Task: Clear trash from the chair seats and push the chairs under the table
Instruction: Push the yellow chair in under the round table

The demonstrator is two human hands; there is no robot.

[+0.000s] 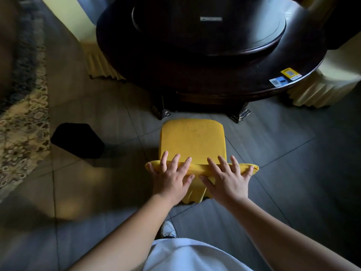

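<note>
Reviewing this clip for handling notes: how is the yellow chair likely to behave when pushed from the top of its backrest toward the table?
The yellow chair probably slides easily, since the tile floor looks smooth. With both hands, left and right, pressing high on the backrest, it may tip forward if a leg catches. The fabric cover looks loose and may shift under the palms.
</note>
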